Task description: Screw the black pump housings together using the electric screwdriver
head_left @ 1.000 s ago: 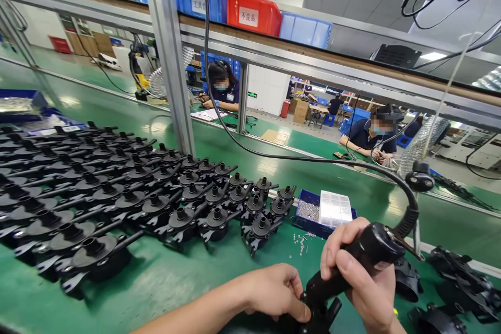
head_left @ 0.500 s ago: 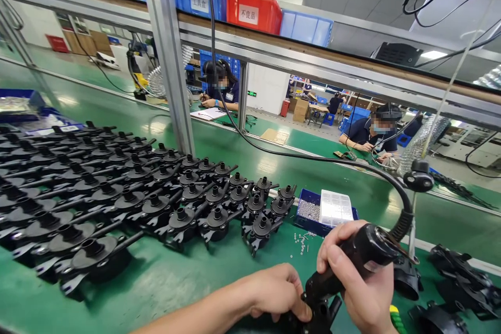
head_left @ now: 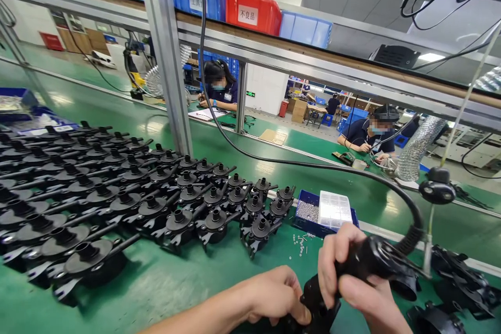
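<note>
My right hand [head_left: 352, 284] is wrapped round a black electric screwdriver [head_left: 368, 263] whose thick cable [head_left: 274, 159] arcs up and away to the left. The tool's tip points down at a black plastic part [head_left: 319, 313] at the bottom edge of the view. My left hand [head_left: 276, 295] is closed on that part, thumb beside the tool's tip. Most of the part is hidden below the frame.
Several rows of black plastic housings [head_left: 117, 193] fill the green bench [head_left: 168, 282] on the left. A blue tray [head_left: 313, 216] of small screws with a clear box [head_left: 334, 209] on it stands ahead; loose screws [head_left: 300, 242] lie before it. More black parts [head_left: 462, 284] sit at the right. People work across the line.
The screwdriver and my right hand have dropped lower and tilted flatter. The hanging black balancer knob at the right has swung to the right. My left hand has stayed on the part.
</note>
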Action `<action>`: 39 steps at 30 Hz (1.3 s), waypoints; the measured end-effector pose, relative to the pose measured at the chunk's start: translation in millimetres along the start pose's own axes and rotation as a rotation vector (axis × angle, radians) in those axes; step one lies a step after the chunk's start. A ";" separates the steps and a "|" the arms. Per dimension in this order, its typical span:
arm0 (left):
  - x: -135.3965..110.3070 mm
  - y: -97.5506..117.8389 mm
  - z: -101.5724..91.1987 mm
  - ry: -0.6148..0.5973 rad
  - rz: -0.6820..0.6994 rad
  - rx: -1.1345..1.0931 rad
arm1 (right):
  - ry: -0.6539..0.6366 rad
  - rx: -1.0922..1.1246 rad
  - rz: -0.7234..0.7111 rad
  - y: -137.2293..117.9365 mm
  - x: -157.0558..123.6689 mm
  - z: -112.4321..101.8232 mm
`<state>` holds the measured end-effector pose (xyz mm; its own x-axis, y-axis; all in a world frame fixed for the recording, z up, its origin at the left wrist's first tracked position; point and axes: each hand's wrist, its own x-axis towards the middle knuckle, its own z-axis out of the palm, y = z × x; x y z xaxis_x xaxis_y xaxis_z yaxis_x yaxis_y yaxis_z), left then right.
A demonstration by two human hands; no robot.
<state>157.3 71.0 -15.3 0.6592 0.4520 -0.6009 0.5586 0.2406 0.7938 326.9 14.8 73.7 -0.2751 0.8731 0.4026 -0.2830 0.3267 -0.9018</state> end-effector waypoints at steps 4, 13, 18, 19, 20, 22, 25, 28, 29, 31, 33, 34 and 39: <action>1.0 -2.8 1.5 0.012 0.007 -0.001 | 0.371 -0.442 -0.078 -0.7 2.8 22.1; -6.4 3.2 1.9 0.050 -0.020 0.004 | 0.447 -0.365 -0.182 9.0 2.0 29.7; -4.9 1.5 4.0 0.047 0.013 -0.030 | 0.425 -0.303 -0.175 8.4 1.8 31.6; -4.4 1.0 4.4 0.041 0.025 -0.034 | 0.424 -0.294 -0.177 8.2 1.8 31.7; -4.3 0.6 4.7 0.037 0.035 -0.034 | 0.423 -0.287 -0.181 8.1 1.9 31.6; -4.8 -0.2 4.6 0.033 0.043 -0.024 | 0.420 -0.282 -0.187 8.2 2.0 31.0; -4.4 -2.8 4.2 0.031 0.046 -0.014 | 0.407 -0.303 -0.189 9.0 2.5 29.5; 3.0 -7.7 5.7 0.034 0.101 -0.067 | 0.394 -0.343 -0.194 9.3 3.0 27.3; 6.8 -9.5 6.7 0.046 0.138 -0.099 | 0.389 -0.363 -0.197 9.2 3.1 26.0; 14.0 -12.3 8.9 0.110 0.229 -0.155 | 0.387 -0.429 -0.212 8.2 3.3 22.3; 17.9 -13.9 10.6 0.221 0.309 -0.152 | 0.394 -0.513 -0.218 6.0 3.7 17.3; 18.1 -14.2 11.1 0.285 0.342 -0.118 | 0.398 -0.543 -0.207 4.4 4.2 14.7; 10.1 -11.5 12.8 0.571 0.464 0.107 | 0.386 -0.498 -0.046 -9.1 7.4 6.5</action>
<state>163.9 61.8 -31.7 0.4914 0.8700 -0.0407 0.3519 -0.1556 0.9230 321.5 15.9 85.9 0.1044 0.8913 0.4412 0.2005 0.4157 -0.8871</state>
